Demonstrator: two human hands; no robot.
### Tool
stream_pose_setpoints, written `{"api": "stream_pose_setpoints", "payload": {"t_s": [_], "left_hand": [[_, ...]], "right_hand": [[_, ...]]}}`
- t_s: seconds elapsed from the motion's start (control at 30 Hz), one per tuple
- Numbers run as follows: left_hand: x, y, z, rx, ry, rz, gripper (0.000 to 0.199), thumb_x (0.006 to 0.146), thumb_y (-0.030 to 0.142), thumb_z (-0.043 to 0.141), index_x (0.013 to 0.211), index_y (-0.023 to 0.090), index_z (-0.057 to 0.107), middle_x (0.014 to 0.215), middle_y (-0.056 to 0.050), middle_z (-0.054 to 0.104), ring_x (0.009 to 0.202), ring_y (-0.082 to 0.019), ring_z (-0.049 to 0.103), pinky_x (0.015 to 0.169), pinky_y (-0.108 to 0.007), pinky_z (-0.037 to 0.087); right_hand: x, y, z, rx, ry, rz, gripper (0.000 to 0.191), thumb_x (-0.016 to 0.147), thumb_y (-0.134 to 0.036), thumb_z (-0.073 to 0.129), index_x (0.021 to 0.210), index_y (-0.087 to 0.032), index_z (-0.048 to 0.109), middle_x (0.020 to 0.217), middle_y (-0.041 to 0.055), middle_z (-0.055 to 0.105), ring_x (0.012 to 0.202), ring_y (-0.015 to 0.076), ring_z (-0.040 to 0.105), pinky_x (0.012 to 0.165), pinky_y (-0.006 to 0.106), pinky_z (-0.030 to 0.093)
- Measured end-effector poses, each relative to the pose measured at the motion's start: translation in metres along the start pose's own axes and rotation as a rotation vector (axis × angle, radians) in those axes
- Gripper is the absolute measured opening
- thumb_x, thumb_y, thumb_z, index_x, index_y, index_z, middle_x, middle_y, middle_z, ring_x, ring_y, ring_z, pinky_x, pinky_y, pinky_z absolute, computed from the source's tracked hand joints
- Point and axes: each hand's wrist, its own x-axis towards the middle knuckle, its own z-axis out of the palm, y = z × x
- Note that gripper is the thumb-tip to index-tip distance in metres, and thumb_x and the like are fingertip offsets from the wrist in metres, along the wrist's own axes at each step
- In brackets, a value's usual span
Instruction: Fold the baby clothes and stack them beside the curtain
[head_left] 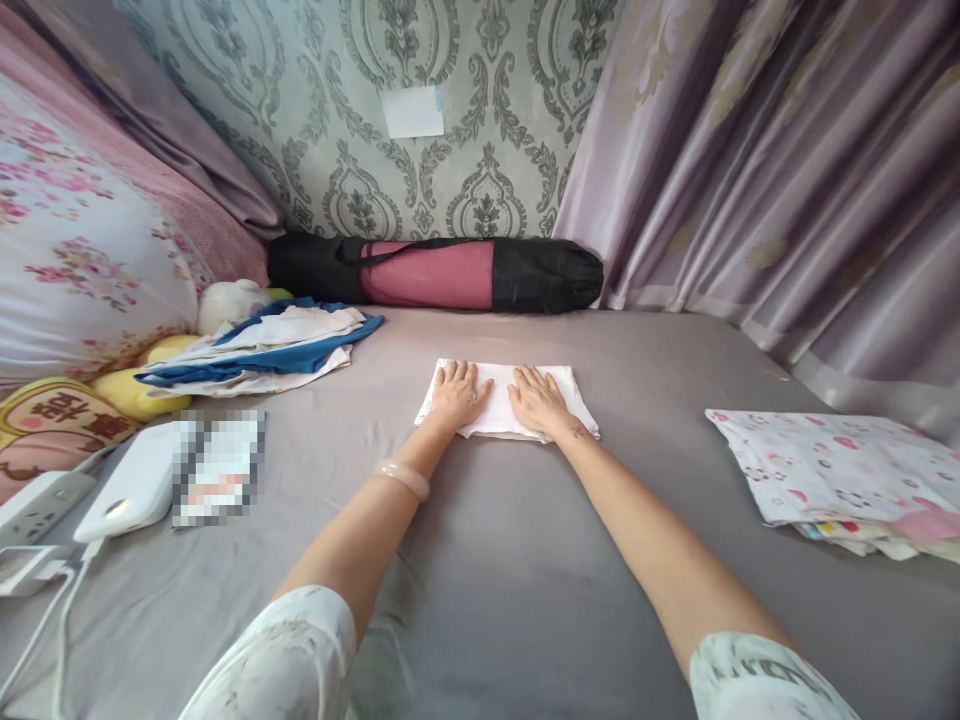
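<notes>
A white folded cloth [499,395] lies flat on the grey bed sheet [525,560] in front of me. My left hand [459,395] rests palm down on its left part, fingers spread and pointing away from me. On the right part of the cloth lies my right hand [538,400], also flat with its fingers stretched out. A gap of bare white cloth shows between the two thumbs. What kind of garment or cloth it is, I cannot tell. A pale bangle [403,479] circles my left forearm.
Left: a loose pile of blue and white clothes [300,345], plush toys [154,380], a white power bank [139,480], a power strip [45,500] with cables. Right: a folded patterned cloth stack [840,465]. A rolled mat in its bag [427,273] lies along the wall.
</notes>
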Motion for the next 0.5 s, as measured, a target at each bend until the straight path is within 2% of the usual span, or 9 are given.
{"api": "stream_pose_setpoints", "payload": {"t_s": [0.17, 0.37, 0.5], "left_hand": [[0.000, -0.005, -0.002, -0.014, -0.014, -0.046, 0.065, 0.098, 0.053, 0.021, 0.143, 0.010, 0.041, 0.152, -0.016, 0.039, 0.143, -0.030, 0.028, 0.116, -0.048, 0.023], [0.000, -0.004, -0.004, -0.012, -0.054, -0.088, 0.068, 0.098, 0.055, 0.020, 0.144, 0.008, 0.039, 0.154, -0.017, 0.035, 0.145, -0.030, 0.025, 0.117, -0.047, 0.022], [-0.001, -0.011, -0.004, -0.014, -0.050, -0.088, 0.070, 0.098, 0.055, 0.017, 0.144, 0.007, 0.039, 0.155, -0.017, 0.033, 0.146, -0.030, 0.024, 0.117, -0.048, 0.021]], "right_hand": [[-0.007, 0.011, -0.006, -0.011, 0.030, 0.070, 0.060, 0.100, -0.035, 0.019, 0.150, -0.004, 0.032, 0.158, 0.0129, 0.028, 0.146, 0.0260, 0.020, 0.119, 0.043, 0.013], [-0.013, 0.026, -0.008, -0.025, 0.057, 0.139, 0.060, 0.100, -0.036, 0.020, 0.149, -0.004, 0.033, 0.157, 0.0143, 0.029, 0.146, 0.0251, 0.022, 0.119, 0.042, 0.012], [-0.015, 0.032, -0.009, -0.018, 0.059, 0.155, 0.061, 0.100, -0.037, 0.019, 0.149, -0.003, 0.032, 0.158, 0.0144, 0.026, 0.146, 0.0253, 0.019, 0.119, 0.042, 0.014]]}}
